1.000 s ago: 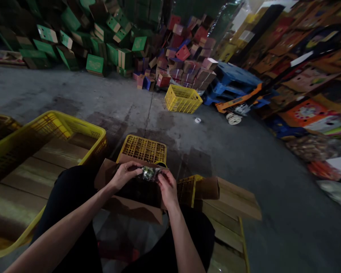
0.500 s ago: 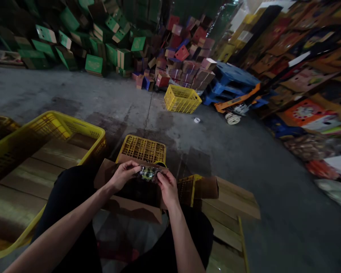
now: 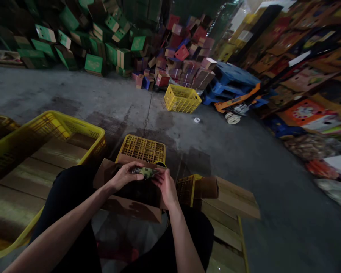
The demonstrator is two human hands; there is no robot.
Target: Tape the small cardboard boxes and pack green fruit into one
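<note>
A small clear plastic packet with pale green and dark contents is above an open cardboard box. What exactly is inside it I cannot make out. My left hand pinches the packet's left end between thumb and fingers. At its right end is my right hand, fingers stretched and spread beside the wrapping; whether they touch it is unclear. Below both hands the cardboard box stands with its flaps folded out, between my knees. Its inside is dark and its contents are hidden.
A large yellow crate at left holds flat cardboard boxes. An upturned yellow crate lies ahead. At right, closed cartons fill another crate. Farther off are a yellow crate, a tape roll, blue pallets and a pallet jack.
My right hand has let go of the packet's right end and its fingers have spread. The packet has turned in my left hand, showing more of its green side.
</note>
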